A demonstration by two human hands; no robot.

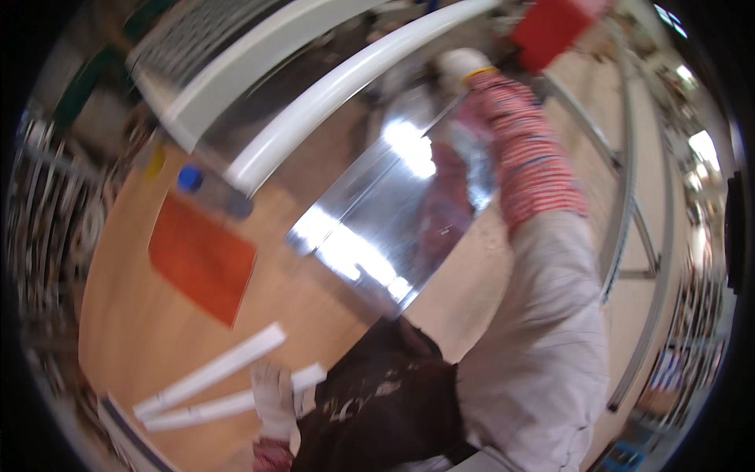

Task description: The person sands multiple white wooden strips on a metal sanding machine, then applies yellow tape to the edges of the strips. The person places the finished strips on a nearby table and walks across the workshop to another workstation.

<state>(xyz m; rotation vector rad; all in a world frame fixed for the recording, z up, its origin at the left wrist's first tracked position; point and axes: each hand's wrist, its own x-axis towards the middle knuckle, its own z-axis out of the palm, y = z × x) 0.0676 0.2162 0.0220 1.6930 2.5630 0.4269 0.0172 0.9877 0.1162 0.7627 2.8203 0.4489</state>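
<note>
In a white glove, my left hand (274,399) lies across one of two narrow white strips (208,411) at the lower left. Its fingers look stretched out over the strip. A second white strip (216,368) lies beside it, the two meeting at their left ends. My right arm reaches far forward in a red striped sleeve (535,157). At its end my right hand (462,67), white-gloved with a yellow cuff edge, is by the far side of a shiny metal sheet (362,208). Blur hides its fingers and whether it grips the sheet.
An orange-red sheet (203,256) and a clear bottle with a blue cap (189,178) are on the wooden table (118,291) at left. A white curved bar (330,94) spans the far side. A red block-shaped object (554,31) is beyond my right hand; metal rails (629,181) run at right.
</note>
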